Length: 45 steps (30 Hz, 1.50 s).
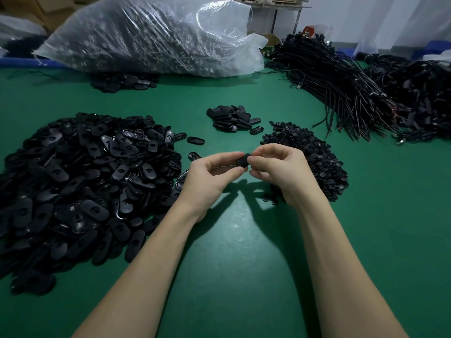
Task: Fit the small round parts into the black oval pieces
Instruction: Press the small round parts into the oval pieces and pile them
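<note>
Both hands, left hand and right hand, pinch one black oval plastic piece above the green table.

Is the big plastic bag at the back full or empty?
Full. The clear plastic bag bulges high on the green table, and small dark parts show through it all the way up. I cannot tell what they are.

A green tabletop is lit brightly from above, edged in blue at the far left, while a pale wall and a metal-legged shelf are seen behind it.
</note>
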Available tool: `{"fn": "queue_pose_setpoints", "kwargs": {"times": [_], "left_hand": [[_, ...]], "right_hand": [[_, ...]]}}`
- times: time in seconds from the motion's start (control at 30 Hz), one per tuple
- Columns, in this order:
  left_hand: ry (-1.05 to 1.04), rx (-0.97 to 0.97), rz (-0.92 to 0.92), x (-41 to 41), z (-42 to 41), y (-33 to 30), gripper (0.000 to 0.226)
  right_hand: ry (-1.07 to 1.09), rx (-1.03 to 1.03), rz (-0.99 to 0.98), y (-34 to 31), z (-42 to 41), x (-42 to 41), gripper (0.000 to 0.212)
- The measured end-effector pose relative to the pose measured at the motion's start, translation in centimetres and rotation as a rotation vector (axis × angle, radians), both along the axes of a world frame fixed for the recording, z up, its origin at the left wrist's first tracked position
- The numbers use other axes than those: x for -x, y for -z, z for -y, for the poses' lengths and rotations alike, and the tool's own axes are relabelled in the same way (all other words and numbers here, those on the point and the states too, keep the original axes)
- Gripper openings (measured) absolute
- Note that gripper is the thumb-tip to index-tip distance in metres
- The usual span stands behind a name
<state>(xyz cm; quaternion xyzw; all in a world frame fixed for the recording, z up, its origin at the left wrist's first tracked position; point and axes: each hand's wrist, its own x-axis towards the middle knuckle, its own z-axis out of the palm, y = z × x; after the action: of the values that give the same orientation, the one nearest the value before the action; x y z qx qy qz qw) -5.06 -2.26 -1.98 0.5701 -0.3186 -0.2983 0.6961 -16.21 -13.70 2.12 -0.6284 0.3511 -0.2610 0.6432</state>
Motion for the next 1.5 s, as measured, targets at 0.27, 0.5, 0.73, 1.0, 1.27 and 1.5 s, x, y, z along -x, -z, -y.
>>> {"fn": "queue_pose_setpoints", "kwargs": {"times": [0.27, 0.5, 0.73, 1.0, 1.27, 1.5], "left_hand": [[0.023, -0.003, 0.008, 0.0, -0.2, -0.1, 0.029], [0.050, -0.007, 0.019, -0.1, -0.4, -0.2, 0.028], [0.010, -0.002, 0.040, -0.1, -0.2, -0.2, 0.016], [-0.003, -0.035, 0.073, -0.2, -0.3, -0.1, 0.017], [0.000, -0.036, 0.113, -0.1, -0.4, -0.1, 0.015], [-0.061, -0.081, 0.172, -0.1, -0.1, 0.1, 0.015]], "right_hand": [[-0.014, 0.085, -0.105, 0.1, 0.2, 0.3, 0.008], [-0.102, -0.157, -0.038, -0.1, 0.5, 0.9, 0.021], [-0.191, -0.061, -0.023, -0.2, 0.5, 1.0, 0.017], [-0.137, 0.179, -0.151, -0.5, 0.0, 0.6, 0.010], [-0.150, 0.214, -0.132, -0.4, 0.0, 0.9, 0.011], [-0.094, 0.409, -0.242, 0.5, -0.4, 0.6, 0.007]]}}
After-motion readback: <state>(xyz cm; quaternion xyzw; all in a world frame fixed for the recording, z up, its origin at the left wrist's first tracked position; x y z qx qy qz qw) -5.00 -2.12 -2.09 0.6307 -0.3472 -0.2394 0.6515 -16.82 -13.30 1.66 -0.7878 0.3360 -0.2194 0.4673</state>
